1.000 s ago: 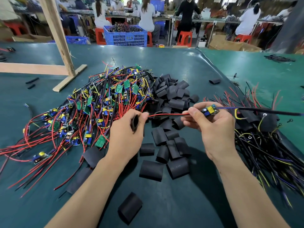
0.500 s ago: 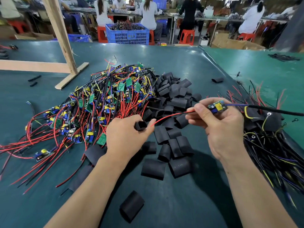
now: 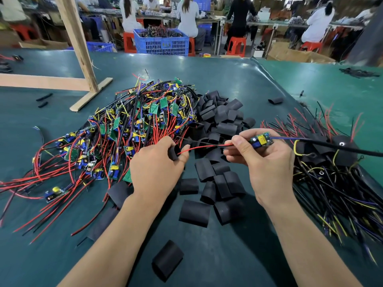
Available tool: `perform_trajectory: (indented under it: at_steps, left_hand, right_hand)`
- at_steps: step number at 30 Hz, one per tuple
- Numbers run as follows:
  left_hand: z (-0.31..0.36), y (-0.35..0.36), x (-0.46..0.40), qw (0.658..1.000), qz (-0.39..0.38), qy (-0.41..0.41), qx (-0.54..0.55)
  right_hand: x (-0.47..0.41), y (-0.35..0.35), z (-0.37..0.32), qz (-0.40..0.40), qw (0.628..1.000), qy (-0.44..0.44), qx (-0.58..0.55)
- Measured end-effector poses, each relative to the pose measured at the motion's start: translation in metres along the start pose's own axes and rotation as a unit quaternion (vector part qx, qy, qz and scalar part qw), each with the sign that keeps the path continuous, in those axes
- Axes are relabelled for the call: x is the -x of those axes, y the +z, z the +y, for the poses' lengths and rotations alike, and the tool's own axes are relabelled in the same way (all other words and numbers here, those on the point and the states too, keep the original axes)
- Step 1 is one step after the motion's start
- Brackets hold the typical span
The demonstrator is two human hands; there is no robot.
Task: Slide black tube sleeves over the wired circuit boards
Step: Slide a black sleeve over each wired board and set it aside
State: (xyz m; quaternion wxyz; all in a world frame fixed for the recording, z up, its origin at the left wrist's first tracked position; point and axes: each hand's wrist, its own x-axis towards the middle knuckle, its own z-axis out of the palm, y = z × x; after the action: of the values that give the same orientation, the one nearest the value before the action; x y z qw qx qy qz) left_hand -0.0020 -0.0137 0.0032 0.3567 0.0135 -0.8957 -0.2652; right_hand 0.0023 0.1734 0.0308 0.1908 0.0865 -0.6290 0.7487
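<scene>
Pinching a black sleeve (image 3: 173, 152) in my left hand (image 3: 156, 170), red wires (image 3: 199, 147) apparently entering it; right hand (image 3: 267, 162) grips the circuit board (image 3: 261, 140).

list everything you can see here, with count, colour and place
table: one, green, under everything
bare boards: one heap, red and black wires, left of centre
loose sleeves: one heap, black, centre
sleeved boards: one heap, black, right
held board: one, green, blue and yellow parts
held sleeve: one, black, red wire at its mouth
wooden frame: one, pale, far left
crate: one, blue, beyond table
stools: several, red, background
people: several, seated or standing, background
left hand: grips held sleeve
right hand: pinches held board
</scene>
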Motion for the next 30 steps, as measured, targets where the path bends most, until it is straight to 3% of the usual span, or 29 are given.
perform_trajectory:
  at_steps: [16, 19, 26, 30]
  left_hand:
    - [-0.0029, 0.0009, -0.0027, 0.997, -0.042, -0.071, -0.001]
    - [-0.0019, 0.0001, -0.0019, 0.997, -0.047, -0.052, -0.02]
    - [0.0033, 0.0001, 0.0004, 0.993, -0.058, 0.084, -0.059]
    - [-0.0014, 0.001, -0.0011, 0.995, -0.091, 0.03, -0.031]
  right_hand:
    - [0.0067, 0.0028, -0.0057, -0.051, 0.998, 0.004, 0.048]
    - [0.0063, 0.0022, -0.0057, -0.055, 0.997, 0.002, 0.056]
    - [0.0045, 0.0018, -0.0027, -0.053, 0.998, 0.033, 0.032]
    - [0.0004, -0.0035, -0.0053, -0.058, 0.998, 0.027, -0.001]
